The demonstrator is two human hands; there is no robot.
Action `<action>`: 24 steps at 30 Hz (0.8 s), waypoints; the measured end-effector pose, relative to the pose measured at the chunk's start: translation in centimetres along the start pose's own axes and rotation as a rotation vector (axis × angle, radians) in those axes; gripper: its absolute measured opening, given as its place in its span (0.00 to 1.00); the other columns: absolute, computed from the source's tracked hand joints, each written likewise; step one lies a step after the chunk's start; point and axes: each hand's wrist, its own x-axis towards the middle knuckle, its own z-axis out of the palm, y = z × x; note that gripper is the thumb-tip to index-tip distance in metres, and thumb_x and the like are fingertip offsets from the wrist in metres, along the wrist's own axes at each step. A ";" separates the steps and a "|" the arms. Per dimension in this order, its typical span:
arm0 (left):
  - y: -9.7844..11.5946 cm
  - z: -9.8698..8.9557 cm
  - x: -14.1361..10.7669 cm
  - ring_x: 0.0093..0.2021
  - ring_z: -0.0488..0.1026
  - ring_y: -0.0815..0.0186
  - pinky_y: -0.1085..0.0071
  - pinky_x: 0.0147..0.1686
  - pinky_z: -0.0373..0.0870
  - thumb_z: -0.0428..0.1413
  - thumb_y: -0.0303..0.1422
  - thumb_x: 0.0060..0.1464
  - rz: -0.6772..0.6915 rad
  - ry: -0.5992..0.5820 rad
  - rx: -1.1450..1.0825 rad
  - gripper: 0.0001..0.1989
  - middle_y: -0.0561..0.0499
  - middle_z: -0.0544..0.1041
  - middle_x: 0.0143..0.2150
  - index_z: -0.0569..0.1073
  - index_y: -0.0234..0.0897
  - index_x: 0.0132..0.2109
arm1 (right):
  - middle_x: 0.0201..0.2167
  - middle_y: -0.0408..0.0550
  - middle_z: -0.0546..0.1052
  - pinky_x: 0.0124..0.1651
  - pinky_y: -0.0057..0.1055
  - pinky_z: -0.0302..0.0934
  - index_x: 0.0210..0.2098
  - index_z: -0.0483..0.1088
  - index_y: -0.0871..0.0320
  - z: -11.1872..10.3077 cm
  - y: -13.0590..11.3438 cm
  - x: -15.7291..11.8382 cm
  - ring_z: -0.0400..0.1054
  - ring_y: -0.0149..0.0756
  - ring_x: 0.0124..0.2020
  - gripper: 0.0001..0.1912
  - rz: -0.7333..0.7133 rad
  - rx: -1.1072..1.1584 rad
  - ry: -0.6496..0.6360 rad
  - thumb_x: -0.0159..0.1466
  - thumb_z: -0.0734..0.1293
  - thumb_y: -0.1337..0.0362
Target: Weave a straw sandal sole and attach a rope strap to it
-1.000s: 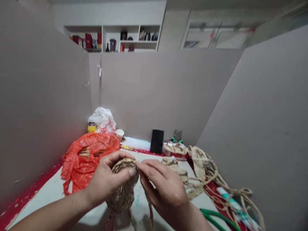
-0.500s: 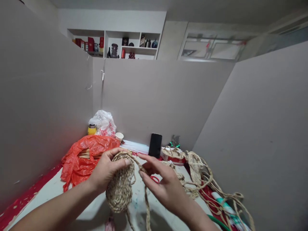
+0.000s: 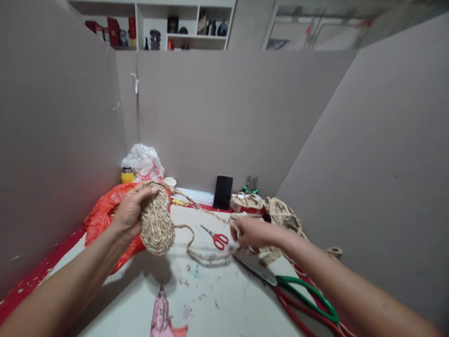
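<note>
We grip the woven piece point(image 3: 157, 231) at its upper left edge with the left hand point(image 3: 130, 209), fingers and thumb closed on it. The piece hangs upright above the table point(image 3: 210, 306). The right hand point(image 3: 254, 232) is closed on the braided cord point(image 3: 197, 206), which runs from the top of the piece; blur hides the exact finger contact.

For good control, we should brace the rim close to the cord's exit, so that the pull does not distort the coils. We should draw with even, moderate tension and let any twist out. The lower strand point(image 3: 190, 246) curves slack beneath; we should guide it clear of the red-handled scissors point(image 3: 220, 241), the large shears point(image 3: 267, 275) and the pink tool's nozzle point(image 3: 161, 286), where it could snag.
</note>
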 end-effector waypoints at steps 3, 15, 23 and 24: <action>0.5 -0.1 0.5 0.23 0.71 0.73 0.79 0.24 0.70 0.62 0.22 0.37 0.056 0.072 0.014 0.10 0.57 0.75 0.24 0.74 0.33 0.32 | 0.29 0.49 0.78 0.34 0.32 0.65 0.37 0.74 0.61 -3.6 1.3 0.9 0.72 0.39 0.29 0.13 0.027 -0.079 0.382 0.53 0.63 0.73; -6.9 -1.0 2.2 0.21 0.71 0.70 0.74 0.24 0.70 0.59 0.22 0.39 -0.438 -0.010 0.125 0.06 0.54 0.74 0.21 0.72 0.33 0.28 | 0.45 0.56 0.76 0.46 0.39 0.67 0.52 0.67 0.61 12.6 -4.9 -8.1 0.71 0.45 0.44 0.23 -0.556 -0.221 0.040 0.58 0.66 0.58; -7.8 -1.1 1.3 0.22 0.72 0.71 0.75 0.25 0.69 0.61 0.21 0.39 -0.491 -0.116 0.083 0.07 0.54 0.75 0.22 0.74 0.33 0.29 | 0.25 0.52 0.77 0.17 0.35 0.59 0.49 0.66 0.69 20.5 -7.1 -6.1 0.71 0.45 0.21 0.23 -0.709 -0.588 0.297 0.56 0.65 0.65; -7.8 -1.1 1.2 0.22 0.72 0.71 0.75 0.25 0.69 0.61 0.21 0.39 -0.494 -0.133 0.075 0.08 0.53 0.75 0.22 0.74 0.32 0.30 | 0.24 0.51 0.77 0.15 0.34 0.56 0.49 0.66 0.69 21.2 -7.0 -5.9 0.70 0.44 0.20 0.22 -0.721 -0.583 0.322 0.56 0.66 0.65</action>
